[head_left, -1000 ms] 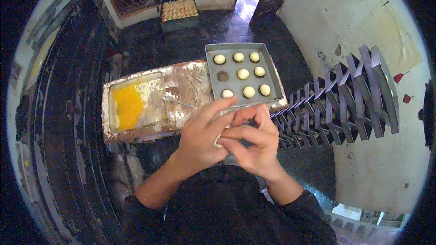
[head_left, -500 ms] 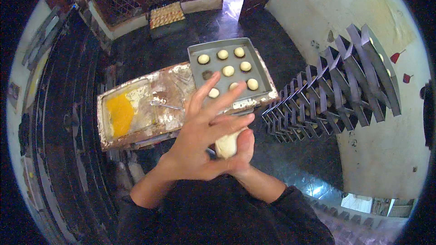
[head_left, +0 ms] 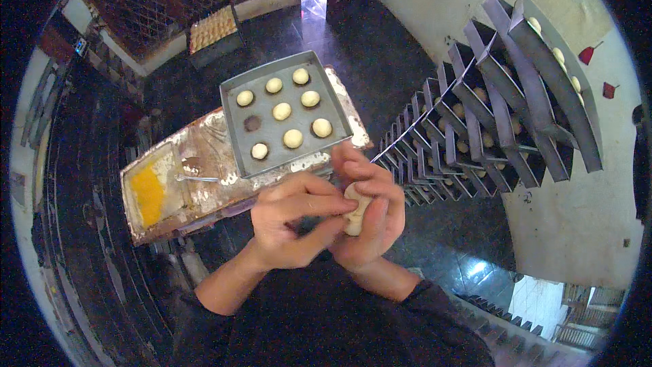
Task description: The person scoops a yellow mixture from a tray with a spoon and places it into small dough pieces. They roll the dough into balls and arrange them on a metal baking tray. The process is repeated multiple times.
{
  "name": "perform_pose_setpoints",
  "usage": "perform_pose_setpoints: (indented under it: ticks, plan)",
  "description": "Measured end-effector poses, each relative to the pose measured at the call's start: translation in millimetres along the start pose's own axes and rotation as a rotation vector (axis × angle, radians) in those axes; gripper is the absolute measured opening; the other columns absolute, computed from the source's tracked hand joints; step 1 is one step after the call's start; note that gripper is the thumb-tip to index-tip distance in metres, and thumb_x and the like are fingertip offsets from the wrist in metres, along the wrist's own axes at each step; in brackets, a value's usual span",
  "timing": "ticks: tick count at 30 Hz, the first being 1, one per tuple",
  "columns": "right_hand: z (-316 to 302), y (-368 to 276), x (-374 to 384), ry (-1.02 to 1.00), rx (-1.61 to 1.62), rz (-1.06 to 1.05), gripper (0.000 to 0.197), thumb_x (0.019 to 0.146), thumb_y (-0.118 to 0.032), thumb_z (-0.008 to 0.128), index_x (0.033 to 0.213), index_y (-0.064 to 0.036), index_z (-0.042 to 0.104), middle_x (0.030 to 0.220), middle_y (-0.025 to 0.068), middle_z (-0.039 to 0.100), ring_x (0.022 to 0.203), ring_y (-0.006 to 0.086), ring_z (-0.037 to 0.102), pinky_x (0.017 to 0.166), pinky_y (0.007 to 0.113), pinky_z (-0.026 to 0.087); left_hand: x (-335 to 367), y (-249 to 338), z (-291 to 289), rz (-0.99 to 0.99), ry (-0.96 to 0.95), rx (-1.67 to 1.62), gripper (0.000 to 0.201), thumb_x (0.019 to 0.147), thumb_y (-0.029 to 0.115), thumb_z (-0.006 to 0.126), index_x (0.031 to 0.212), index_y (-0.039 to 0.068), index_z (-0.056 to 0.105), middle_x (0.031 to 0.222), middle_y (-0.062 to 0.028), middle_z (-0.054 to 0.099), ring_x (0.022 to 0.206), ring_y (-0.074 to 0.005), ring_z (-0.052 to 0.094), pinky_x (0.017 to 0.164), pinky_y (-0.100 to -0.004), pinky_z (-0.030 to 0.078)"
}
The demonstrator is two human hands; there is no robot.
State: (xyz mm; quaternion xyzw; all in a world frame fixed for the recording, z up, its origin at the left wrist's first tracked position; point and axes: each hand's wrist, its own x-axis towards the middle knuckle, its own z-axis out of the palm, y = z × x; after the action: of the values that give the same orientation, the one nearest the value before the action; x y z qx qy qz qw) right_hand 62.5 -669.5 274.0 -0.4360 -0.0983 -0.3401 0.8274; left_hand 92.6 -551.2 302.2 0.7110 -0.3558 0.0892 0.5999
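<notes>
Cradled dough in right hand near the tray, seemingly for support; pinched it with left hand.

We see a worn table with a big grey tray on it. Left of that tray lies a thin metal tool, then a yellow patch.
</notes>
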Motion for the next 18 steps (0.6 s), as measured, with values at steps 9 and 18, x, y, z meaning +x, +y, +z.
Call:
perform_pose_setpoints:
  ticks: [9, 18]
  plan:
    - [-61.5, 25.3, 12.5, 0.119, 0.218, 0.479, 0.026, 0.107, -0.028, 0.053, 0.109, -0.0023, 0.058, 0.11, 0.0171, 0.064, 0.095, 0.0337, 0.067, 0.085, 0.05, 0.057, 37.6, -58.4, 39.7, -0.267, -0.023, -0.14, 0.078, 0.07, 0.027, 0.094, 0.138, 0.013, 0.06, 0.161, -0.0161, 0.033, 0.148, -0.0336, 0.031, 0.116, -0.0489, 0.029]
    - [-72.4, 115.1, 14.6, 0.175, 0.157, 0.738, 0.023, 0.105, -0.023, 0.054, 0.107, 0.0001, 0.059, 0.11, 0.0194, 0.061, 0.098, 0.0339, 0.066, 0.088, 0.05, 0.056, 8.4, -167.1, 10.5, -0.778, -0.121, -0.869, 0.115, 0.07, 0.013, 0.092, 0.163, 0.01, 0.025, 0.165, -0.0106, 0.031, 0.147, -0.0243, 0.037, 0.123, -0.0431, 0.028]
